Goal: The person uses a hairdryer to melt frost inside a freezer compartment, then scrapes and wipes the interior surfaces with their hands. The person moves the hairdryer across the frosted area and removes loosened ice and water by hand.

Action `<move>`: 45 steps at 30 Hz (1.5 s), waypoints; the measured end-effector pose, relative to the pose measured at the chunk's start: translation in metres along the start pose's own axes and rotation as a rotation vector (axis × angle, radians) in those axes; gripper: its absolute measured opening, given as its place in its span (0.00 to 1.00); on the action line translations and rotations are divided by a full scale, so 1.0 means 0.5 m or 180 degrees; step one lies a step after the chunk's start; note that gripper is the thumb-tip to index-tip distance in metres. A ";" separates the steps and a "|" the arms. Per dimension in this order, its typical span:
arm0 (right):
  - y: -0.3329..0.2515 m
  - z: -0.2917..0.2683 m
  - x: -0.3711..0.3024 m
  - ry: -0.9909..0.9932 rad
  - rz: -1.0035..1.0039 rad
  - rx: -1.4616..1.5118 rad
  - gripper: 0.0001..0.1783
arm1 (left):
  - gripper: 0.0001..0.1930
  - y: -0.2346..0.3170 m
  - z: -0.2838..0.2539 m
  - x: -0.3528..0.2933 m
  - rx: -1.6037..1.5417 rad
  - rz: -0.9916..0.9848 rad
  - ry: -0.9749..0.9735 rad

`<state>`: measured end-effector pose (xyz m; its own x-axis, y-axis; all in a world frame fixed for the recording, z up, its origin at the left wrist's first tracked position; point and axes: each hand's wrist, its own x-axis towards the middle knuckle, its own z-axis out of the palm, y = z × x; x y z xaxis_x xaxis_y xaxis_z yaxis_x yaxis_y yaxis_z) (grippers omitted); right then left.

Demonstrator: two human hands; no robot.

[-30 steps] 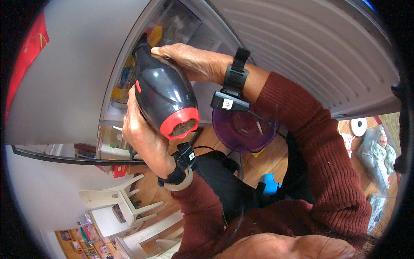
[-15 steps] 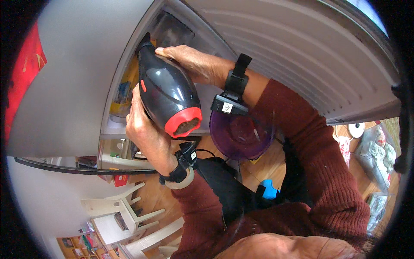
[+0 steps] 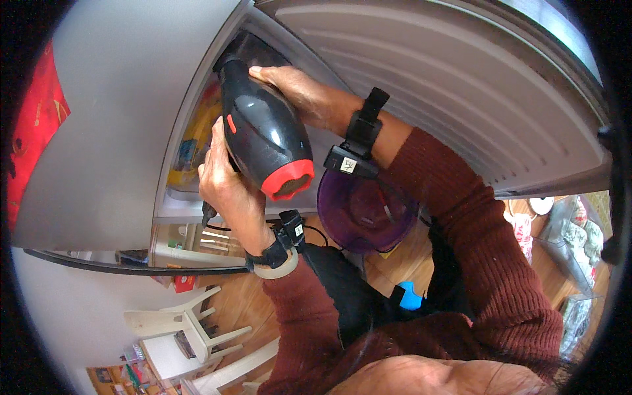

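A black hair dryer (image 3: 263,125) with a red ring at its rear end is held in front of an open fridge compartment. Its nozzle points away from me, into the compartment. My left hand (image 3: 227,174) is closed about its left underside, where the handle is hidden. My right hand (image 3: 293,92) grips the far right side near the nozzle, thumb on top. A black cord end shows below my left hand. Behind the dryer, yellow packages (image 3: 197,141) lie inside the compartment beside a dark clear drawer (image 3: 260,49).
The ribbed fridge door (image 3: 454,85) stands swung out on the right. Below it sits a purple bucket (image 3: 339,217) on the wooden floor. White chairs (image 3: 194,329) are at the lower left; clear bins with packed items (image 3: 576,237) stand at the right.
Both hands and the hair dryer have shifted slightly to the right. The dryer's rear end is a little higher, and the cord end now shows below my left hand.
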<state>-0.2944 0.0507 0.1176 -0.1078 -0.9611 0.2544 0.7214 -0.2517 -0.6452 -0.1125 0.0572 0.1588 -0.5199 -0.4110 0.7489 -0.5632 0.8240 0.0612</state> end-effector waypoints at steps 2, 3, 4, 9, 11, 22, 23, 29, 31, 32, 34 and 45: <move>-0.004 -0.005 -0.001 0.0032 0.0049 0.0028 0.23 | 0.38 0.001 0.007 0.004 -0.0048 0.0036 -0.0007; -0.007 -0.007 -0.002 0.0045 0.0071 0.0046 0.23 | 0.38 0.001 0.009 0.006 -0.0076 0.0013 -0.0055; -0.010 -0.008 -0.004 0.0142 0.0108 -0.0063 0.23 | 0.37 0.002 0.011 0.007 0.0008 0.0107 -0.0022; -0.028 -0.017 -0.017 0.0139 0.0139 -0.0207 0.22 | 0.34 0.003 0.022 0.018 0.0135 0.0321 0.0036; -0.033 -0.020 -0.020 0.0162 0.0131 -0.0234 0.22 | 0.34 0.004 0.025 0.021 0.0165 0.0408 0.0106; -0.032 -0.040 -0.024 0.0131 -0.0027 -0.0342 0.24 | 0.33 0.011 0.035 0.026 0.0275 0.0497 0.0176; -0.030 -0.042 -0.023 0.0156 -0.0023 -0.0309 0.24 | 0.33 0.011 0.036 0.025 0.0252 0.0478 0.0175; -0.009 -0.051 -0.018 0.0056 -0.0192 -0.0120 0.24 | 0.33 0.010 0.033 0.021 0.0287 0.0270 0.0053; -0.001 -0.057 -0.018 -0.0007 -0.0233 -0.0023 0.25 | 0.33 0.009 0.033 0.019 0.0345 0.0220 0.0021; 0.003 -0.060 -0.019 -0.0058 -0.0263 0.0037 0.25 | 0.34 0.008 0.035 0.019 0.0395 0.0215 0.0018; 0.008 -0.064 -0.023 -0.0078 -0.0312 0.0096 0.26 | 0.34 0.006 0.039 0.017 0.0515 0.0268 0.0051; -0.028 -0.028 -0.027 0.0176 -0.0169 -0.0088 0.22 | 0.31 0.002 0.070 -0.004 -0.1861 -0.0862 0.0147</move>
<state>-0.3125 0.0656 0.1130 -0.1837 -0.9509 0.2491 0.6945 -0.3049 -0.6517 -0.1346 0.0454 0.1342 -0.3729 -0.6278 0.6832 -0.2209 0.7752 0.5918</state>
